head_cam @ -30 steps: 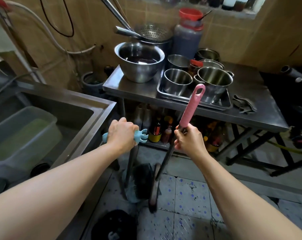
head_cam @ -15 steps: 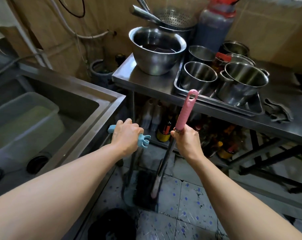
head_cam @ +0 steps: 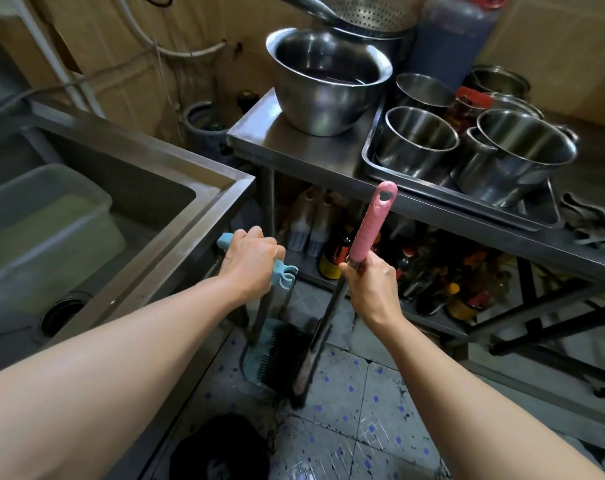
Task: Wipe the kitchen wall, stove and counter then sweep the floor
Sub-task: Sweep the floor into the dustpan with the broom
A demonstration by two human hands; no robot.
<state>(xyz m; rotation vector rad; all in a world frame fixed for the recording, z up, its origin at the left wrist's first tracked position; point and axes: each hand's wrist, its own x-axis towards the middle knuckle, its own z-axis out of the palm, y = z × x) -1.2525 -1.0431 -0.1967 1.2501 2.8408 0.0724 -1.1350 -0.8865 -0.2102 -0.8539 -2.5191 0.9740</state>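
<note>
Right hand (head_cam: 372,289) clamps the broom (head_cam: 370,226) below its pink sleeve, left hand (head_cam: 252,261) grips the dustpan (head_cam: 259,355) handle — light, stiff, easy to steer.

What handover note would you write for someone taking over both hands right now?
Left hand grips the light-blue plastic dustpan handle. Right hand grips the pink-topped metal broom pole. The black broom bristles sit at the blue dustpan tray on the speckled tiled floor, beside the steel table. Sweeping is under way, not finished; whether the wiping is done cannot be seen.
</note>
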